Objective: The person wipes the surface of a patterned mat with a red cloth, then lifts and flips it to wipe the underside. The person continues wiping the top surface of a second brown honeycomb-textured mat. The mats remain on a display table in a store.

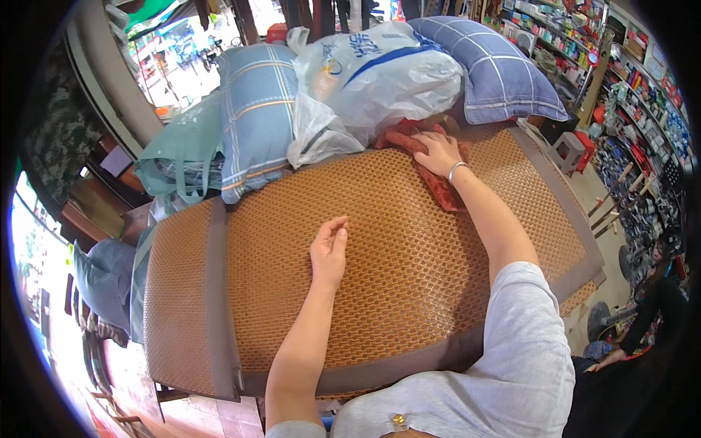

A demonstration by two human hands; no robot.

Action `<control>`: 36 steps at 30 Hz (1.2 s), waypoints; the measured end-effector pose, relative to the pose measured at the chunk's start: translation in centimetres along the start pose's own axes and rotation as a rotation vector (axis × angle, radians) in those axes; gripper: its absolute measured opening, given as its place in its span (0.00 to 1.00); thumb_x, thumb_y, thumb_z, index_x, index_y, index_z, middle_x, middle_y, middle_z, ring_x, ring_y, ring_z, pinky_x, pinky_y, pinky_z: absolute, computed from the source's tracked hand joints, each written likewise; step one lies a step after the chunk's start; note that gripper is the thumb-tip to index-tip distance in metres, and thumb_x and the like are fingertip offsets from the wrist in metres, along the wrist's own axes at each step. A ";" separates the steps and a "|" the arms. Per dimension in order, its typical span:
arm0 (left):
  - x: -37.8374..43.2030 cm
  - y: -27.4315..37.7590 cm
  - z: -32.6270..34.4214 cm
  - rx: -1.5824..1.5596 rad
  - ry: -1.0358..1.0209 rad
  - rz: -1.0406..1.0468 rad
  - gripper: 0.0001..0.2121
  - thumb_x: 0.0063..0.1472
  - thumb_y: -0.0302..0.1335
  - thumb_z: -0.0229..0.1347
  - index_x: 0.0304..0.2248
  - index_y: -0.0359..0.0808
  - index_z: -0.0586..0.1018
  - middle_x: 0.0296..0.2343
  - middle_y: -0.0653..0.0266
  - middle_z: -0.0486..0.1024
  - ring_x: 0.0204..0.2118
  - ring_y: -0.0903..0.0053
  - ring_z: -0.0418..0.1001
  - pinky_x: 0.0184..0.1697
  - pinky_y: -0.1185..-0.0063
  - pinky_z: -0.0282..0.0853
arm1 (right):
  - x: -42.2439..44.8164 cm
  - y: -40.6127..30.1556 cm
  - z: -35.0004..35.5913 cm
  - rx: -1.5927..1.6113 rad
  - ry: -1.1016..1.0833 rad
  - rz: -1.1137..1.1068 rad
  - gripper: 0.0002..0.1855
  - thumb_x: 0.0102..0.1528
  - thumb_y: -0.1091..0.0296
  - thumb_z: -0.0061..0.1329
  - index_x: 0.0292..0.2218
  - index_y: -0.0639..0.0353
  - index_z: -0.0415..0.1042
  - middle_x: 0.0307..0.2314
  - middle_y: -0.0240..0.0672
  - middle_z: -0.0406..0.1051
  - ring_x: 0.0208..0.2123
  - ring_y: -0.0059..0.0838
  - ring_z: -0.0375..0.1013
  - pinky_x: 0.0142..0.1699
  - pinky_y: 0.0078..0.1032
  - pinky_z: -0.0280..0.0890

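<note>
A woven brown mat (pixel 350 306) with a dark fabric border is spread before me, its left end folded over. My right hand (pixel 440 154), with a silver bangle at the wrist, presses down on a red cloth (pixel 446 191) at the mat's far side. The cloth lies bunched and trails toward me. Over the middle of the mat is my left hand (pixel 329 252), fingers loosely curled and apart from the thumb, holding nothing. Whether it touches the mat I cannot tell.
Along the far edge sit a light blue checked pillow (pixel 260 109), a stuffed white plastic bag (pixel 383 76) and a darker blue checked pillow (pixel 495 68). A green bag (pixel 183 145) stands far left. Shelves of goods (pixel 646 109) line the right, where another person's hand (pixel 608 360) shows.
</note>
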State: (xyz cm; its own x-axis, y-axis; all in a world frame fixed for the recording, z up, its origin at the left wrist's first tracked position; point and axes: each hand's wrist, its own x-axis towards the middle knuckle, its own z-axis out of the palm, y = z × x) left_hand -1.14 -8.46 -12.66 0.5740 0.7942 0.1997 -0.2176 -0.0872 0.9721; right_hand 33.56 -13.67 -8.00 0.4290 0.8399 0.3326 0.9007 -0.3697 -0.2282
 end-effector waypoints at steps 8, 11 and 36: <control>0.1 0.0 -0.4 0.037 0.008 0.024 0.12 0.66 0.25 0.48 0.47 0.31 0.73 0.42 0.65 0.73 0.46 0.80 0.70 0.51 0.80 0.64 | -14.8 -7.5 -5.8 0.129 -0.144 -0.423 0.26 0.44 0.63 0.48 0.48 0.50 0.71 0.52 0.39 0.65 0.56 0.40 0.62 0.58 0.46 0.53; -0.2 0.5 -0.3 -0.003 -0.001 0.010 0.11 0.66 0.24 0.49 0.46 0.31 0.74 0.41 0.65 0.74 0.45 0.80 0.71 0.51 0.80 0.65 | -22.9 -10.5 -9.6 0.211 -0.316 -0.589 0.25 0.46 0.60 0.51 0.48 0.48 0.71 0.53 0.40 0.63 0.56 0.41 0.61 0.56 0.48 0.53; 0.6 0.0 -0.2 0.175 -0.037 0.017 0.09 0.64 0.22 0.50 0.42 0.31 0.77 0.38 0.65 0.76 0.42 0.81 0.72 0.48 0.81 0.65 | -0.7 2.1 -1.2 -0.142 -0.039 0.132 0.32 0.53 0.47 0.40 0.58 0.41 0.61 0.60 0.38 0.56 0.60 0.40 0.55 0.61 0.49 0.47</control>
State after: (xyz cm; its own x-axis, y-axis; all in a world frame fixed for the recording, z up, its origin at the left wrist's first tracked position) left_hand -0.91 -7.86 -12.57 0.6004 0.7695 0.2178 -0.0889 -0.2064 0.9744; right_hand 35.22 -15.56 -7.58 0.5436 0.7941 0.2718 0.8385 -0.5279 -0.1349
